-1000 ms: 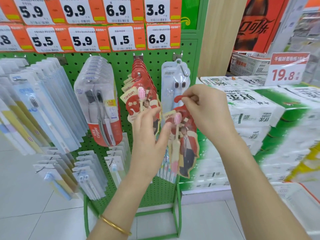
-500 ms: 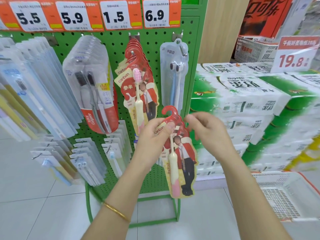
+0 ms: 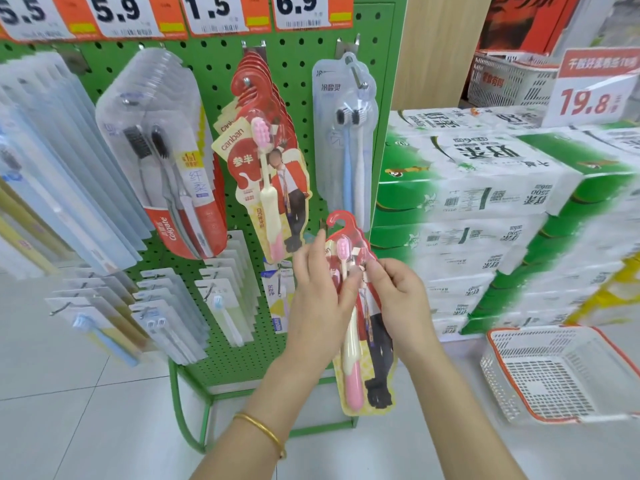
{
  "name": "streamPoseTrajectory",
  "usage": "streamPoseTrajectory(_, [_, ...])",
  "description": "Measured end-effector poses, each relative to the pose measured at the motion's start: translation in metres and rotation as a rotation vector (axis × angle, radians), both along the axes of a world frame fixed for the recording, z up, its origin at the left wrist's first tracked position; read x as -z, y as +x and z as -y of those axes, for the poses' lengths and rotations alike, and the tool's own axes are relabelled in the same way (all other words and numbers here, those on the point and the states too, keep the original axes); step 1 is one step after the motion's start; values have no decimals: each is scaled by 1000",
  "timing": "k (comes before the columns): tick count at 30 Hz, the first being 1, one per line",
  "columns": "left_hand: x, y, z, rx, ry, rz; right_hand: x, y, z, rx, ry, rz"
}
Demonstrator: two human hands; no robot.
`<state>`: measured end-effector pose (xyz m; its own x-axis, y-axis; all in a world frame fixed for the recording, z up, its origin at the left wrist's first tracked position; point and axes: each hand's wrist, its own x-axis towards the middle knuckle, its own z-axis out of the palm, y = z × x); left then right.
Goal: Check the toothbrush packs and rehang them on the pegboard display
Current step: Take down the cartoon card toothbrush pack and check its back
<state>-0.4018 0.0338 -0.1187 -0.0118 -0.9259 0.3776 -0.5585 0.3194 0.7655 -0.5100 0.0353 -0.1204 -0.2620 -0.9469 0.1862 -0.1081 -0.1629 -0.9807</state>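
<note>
A red toothbrush pack (image 3: 367, 368) with a pink and cream brush and a red hook top is off the pegs, held low in front of the green pegboard (image 3: 214, 81). My left hand (image 3: 318, 296) grips its left side near the brush head. My right hand (image 3: 398, 296) pinches its right edge. Several matching red packs (image 3: 266, 174) hang on a peg above. A clear twin pack (image 3: 346, 140) hangs to their right, a Colgate pack (image 3: 166, 157) to their left.
Stacked green and white tissue cases (image 3: 485, 209) stand right of the display. A white basket with orange rim (image 3: 554, 372) sits on the floor at lower right. Price tags (image 3: 214, 12) line the top. More clear packs (image 3: 52, 150) hang at left.
The red pack has come off the peg area and dropped lower, with both hands following it down. My right hand moved from the hook to the pack's right edge.
</note>
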Motion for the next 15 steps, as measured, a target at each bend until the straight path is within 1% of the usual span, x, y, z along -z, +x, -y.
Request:
streamPoseTrajectory(3, [7,1,-4,19,-40,28,3,-2,0,20,31,85])
streamPoseTrajectory(5, [10,1,-8,85,-53,41,3,-3,2,57,65,196])
streamPoseTrajectory(7, [14,1,-13,177,-32,64,2,-7,5,115,80,263])
streamPoseTrajectory(10, [23,2,-18,315,35,128,-2,-16,8,198,94,290])
streamPoseTrajectory(15, [36,5,-30,460,173,319,-1,-32,18,351,101,275])
